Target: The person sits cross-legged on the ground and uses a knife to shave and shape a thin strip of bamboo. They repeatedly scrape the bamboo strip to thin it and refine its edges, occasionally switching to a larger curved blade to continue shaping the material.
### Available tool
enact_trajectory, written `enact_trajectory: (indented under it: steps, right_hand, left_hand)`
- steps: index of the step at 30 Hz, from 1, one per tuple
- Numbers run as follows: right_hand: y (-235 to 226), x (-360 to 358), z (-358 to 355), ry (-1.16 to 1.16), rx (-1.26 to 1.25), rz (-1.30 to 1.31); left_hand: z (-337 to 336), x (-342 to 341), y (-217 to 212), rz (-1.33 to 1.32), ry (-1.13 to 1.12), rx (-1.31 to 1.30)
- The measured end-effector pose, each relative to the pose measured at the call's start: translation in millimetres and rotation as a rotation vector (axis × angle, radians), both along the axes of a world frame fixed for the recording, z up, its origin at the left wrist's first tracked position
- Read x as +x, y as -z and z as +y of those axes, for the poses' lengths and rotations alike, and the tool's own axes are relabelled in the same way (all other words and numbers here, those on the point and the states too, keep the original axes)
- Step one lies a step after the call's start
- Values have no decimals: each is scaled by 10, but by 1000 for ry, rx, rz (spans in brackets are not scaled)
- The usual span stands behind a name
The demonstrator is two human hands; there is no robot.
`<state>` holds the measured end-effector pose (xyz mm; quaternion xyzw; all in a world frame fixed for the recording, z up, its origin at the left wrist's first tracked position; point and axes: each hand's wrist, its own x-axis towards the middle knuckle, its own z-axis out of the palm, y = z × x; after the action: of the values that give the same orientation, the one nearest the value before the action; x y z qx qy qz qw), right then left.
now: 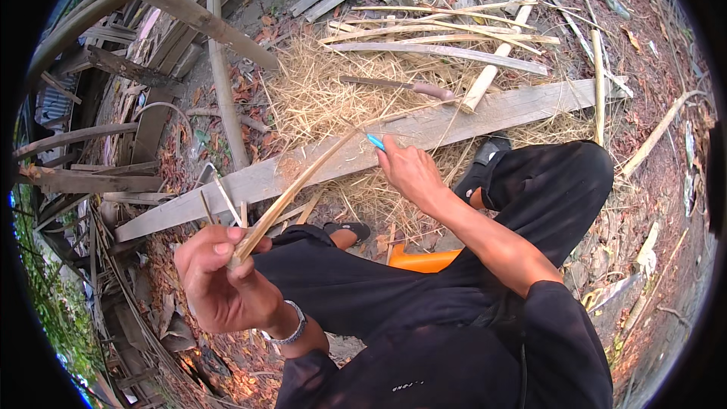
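Observation:
In my left hand [227, 280], raised at the lower left, the fingers and thumb pinch the near end of a long split bamboo strip [291, 193]. The strip slants up and away to the right, over a grey wooden plank [254, 184]. Its far end comes close to my right hand [413, 174], which is closed round a small blue-handled knife [375, 142]. Only the blue part shows plainly; the thin dark blade beyond it is hard to make out. Past the plank, a longer knife [432, 91] with a brownish handle lies on the pale shavings [310, 95].
Several bamboo strips [454, 38] and a bamboo pole [485, 79] lie beyond the plank. Stacked poles and boards [136, 151] crowd the left side. Under me is an orange seat [425, 260]. Dry leaves and a loose stick [659, 132] lie at right.

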<state>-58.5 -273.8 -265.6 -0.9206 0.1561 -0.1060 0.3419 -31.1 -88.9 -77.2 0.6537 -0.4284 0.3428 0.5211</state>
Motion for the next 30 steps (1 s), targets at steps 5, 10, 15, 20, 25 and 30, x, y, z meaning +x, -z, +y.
enact_trajectory:
  steps: [5, 10, 15, 20, 25, 30]
  right_hand:
    - [289, 302, -47, 52, -65, 82]
    - [632, 301, -266, 10, 147, 393]
    - [1140, -9, -385, 27, 399, 532]
    - [184, 34, -372, -17, 406, 162]
    - [-426, -298, -193, -85, 484, 54]
    - [-738, -388, 75, -148, 581, -4]
  left_hand:
    - [15, 65, -35, 78, -32, 11]
    - [9, 116, 4, 204, 21, 49]
    - [-27, 133, 18, 259, -118, 59]
    - [-169, 310, -26, 188, -82, 72]
    - [-27, 198, -151, 62, 10, -134]
    - [73, -37, -180, -53, 58, -41]
